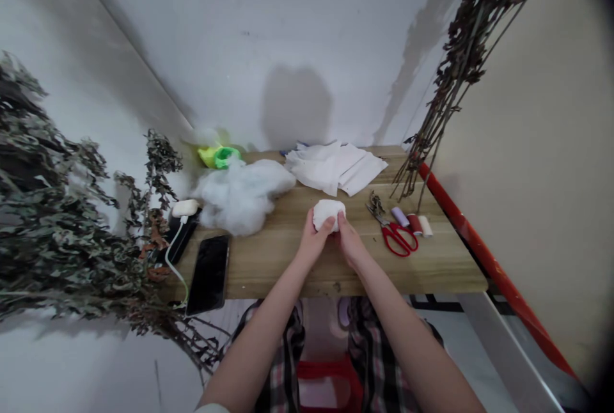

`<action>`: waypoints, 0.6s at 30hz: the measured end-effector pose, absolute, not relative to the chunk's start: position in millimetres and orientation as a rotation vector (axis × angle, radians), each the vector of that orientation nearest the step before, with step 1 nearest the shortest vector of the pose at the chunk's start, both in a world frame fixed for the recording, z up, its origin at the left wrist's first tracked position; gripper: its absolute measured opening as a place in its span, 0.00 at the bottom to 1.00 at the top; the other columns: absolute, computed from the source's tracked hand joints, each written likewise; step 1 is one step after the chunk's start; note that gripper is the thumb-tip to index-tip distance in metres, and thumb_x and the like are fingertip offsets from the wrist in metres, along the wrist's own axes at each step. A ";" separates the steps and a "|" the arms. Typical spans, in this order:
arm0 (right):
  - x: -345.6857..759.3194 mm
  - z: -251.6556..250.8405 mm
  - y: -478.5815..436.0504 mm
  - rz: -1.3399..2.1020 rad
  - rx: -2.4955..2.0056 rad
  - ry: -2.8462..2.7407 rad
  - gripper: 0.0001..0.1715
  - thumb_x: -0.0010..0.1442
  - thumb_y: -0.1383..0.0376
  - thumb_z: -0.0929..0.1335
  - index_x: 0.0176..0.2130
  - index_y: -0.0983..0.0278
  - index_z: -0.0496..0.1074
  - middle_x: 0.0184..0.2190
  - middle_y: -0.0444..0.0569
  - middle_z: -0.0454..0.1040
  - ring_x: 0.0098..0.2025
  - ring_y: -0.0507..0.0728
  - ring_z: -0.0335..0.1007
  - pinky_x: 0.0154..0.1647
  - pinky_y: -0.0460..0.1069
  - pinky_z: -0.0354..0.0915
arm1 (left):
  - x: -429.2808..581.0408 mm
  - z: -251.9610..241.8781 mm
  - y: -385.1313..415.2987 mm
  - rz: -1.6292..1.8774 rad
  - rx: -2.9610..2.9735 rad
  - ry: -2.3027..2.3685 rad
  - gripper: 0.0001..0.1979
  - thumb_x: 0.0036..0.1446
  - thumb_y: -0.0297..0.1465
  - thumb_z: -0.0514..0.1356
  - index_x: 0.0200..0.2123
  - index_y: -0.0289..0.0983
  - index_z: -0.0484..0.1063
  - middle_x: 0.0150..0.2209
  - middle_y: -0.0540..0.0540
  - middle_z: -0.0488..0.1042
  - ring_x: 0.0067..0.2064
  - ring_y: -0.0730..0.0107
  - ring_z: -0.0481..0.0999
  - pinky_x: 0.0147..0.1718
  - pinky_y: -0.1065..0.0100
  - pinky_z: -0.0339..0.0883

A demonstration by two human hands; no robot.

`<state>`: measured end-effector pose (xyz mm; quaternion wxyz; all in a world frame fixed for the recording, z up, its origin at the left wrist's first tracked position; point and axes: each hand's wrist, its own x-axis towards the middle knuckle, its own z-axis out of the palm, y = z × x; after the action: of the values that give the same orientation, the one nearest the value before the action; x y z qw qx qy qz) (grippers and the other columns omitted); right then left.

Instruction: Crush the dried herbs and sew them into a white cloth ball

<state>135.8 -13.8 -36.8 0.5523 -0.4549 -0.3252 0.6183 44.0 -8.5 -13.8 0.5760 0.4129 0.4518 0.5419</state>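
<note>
Between both hands, above the middle of the wooden table, is a small rounded white cloth bundle. My left hand is wrapped round its left side, with the thumb across the front. On the right side, my right hand grips it with the fingers partly hidden behind. Past the bundle lie several white fabric pieces in a loose overlapping pile. A fluffy heap of white stuffing rests to the left of the hands. Red-handled scissors lie to the right, near thread spools in lilac, dark red and cream.
A black phone lies at the table's left front, by a white charger with a cable. Yellow and green items sit at the back left. Dried plants stand left and right. A wall rises behind the table.
</note>
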 end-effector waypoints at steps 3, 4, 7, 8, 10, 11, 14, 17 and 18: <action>133.8 -41.3 -13.0 1.395 -1.133 -0.769 0.37 0.55 0.39 0.62 0.51 0.61 0.71 0.55 0.50 0.71 0.59 0.61 0.65 0.60 0.57 0.61 | 45.7 -12.3 -10.1 1.284 0.944 1.050 0.31 0.44 0.46 0.66 0.49 0.37 0.66 0.48 0.41 0.74 0.47 0.64 0.73 0.48 0.65 0.66; 133.2 -41.3 -12.9 1.385 -1.139 -0.776 0.36 0.55 0.39 0.62 0.51 0.61 0.71 0.54 0.50 0.72 0.58 0.61 0.65 0.60 0.57 0.62 | 46.0 -12.0 -10.5 1.289 0.942 1.049 0.30 0.45 0.46 0.66 0.48 0.37 0.67 0.47 0.42 0.74 0.47 0.64 0.74 0.48 0.65 0.67; 132.0 -38.0 -12.8 1.402 -1.109 -0.806 0.35 0.56 0.39 0.61 0.50 0.60 0.71 0.50 0.50 0.75 0.56 0.61 0.67 0.55 0.56 0.66 | 46.1 -12.6 -10.2 1.309 0.944 1.051 0.28 0.46 0.46 0.65 0.46 0.37 0.67 0.45 0.42 0.75 0.45 0.65 0.74 0.46 0.66 0.67; 132.0 -36.4 -12.7 1.430 -1.086 -0.809 0.35 0.57 0.40 0.61 0.50 0.60 0.71 0.49 0.51 0.75 0.54 0.61 0.69 0.53 0.56 0.68 | 45.8 -13.4 -9.7 1.317 0.943 1.056 0.28 0.46 0.46 0.65 0.46 0.37 0.68 0.44 0.43 0.75 0.45 0.65 0.74 0.46 0.66 0.68; 133.3 -33.4 -12.4 1.503 -1.060 -0.804 0.35 0.57 0.39 0.60 0.49 0.60 0.70 0.45 0.52 0.77 0.48 0.62 0.73 0.45 0.57 0.71 | 44.9 -15.2 -8.2 1.328 0.931 1.082 0.27 0.47 0.46 0.65 0.47 0.37 0.68 0.44 0.42 0.75 0.44 0.65 0.74 0.44 0.66 0.68; 134.6 -32.2 -12.3 1.532 -1.072 -0.804 0.34 0.57 0.39 0.60 0.48 0.61 0.70 0.42 0.53 0.78 0.44 0.62 0.75 0.41 0.58 0.72 | 44.2 -16.1 -7.1 1.333 0.920 1.101 0.28 0.47 0.46 0.65 0.47 0.36 0.68 0.44 0.42 0.75 0.44 0.64 0.75 0.44 0.66 0.68; 141.5 -30.5 -12.9 1.490 -1.187 -0.851 0.31 0.54 0.39 0.62 0.41 0.61 0.69 0.34 0.52 0.77 0.30 0.60 0.75 0.29 0.57 0.72 | 41.5 -18.2 -2.7 1.367 0.883 1.140 0.28 0.47 0.47 0.64 0.47 0.36 0.68 0.44 0.41 0.75 0.44 0.63 0.75 0.44 0.65 0.68; 151.1 -29.4 -15.6 1.335 -1.268 -0.919 0.27 0.52 0.42 0.65 0.38 0.60 0.67 0.33 0.50 0.75 0.24 0.56 0.71 0.21 0.53 0.69 | 38.5 -19.9 3.2 1.418 0.810 1.140 0.28 0.47 0.47 0.64 0.47 0.35 0.68 0.46 0.40 0.75 0.46 0.62 0.75 0.47 0.64 0.67; 154.6 -28.4 -16.9 1.297 -1.281 -0.939 0.26 0.52 0.43 0.66 0.39 0.60 0.66 0.34 0.49 0.75 0.23 0.56 0.71 0.20 0.52 0.68 | 37.6 -20.7 5.1 1.425 0.788 1.131 0.28 0.47 0.47 0.64 0.47 0.35 0.68 0.46 0.40 0.75 0.47 0.62 0.75 0.48 0.63 0.67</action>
<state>154.6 -16.9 -28.4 0.5187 -0.5341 -0.3915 0.5407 37.6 5.1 -20.7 0.5477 0.3325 0.4771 0.6015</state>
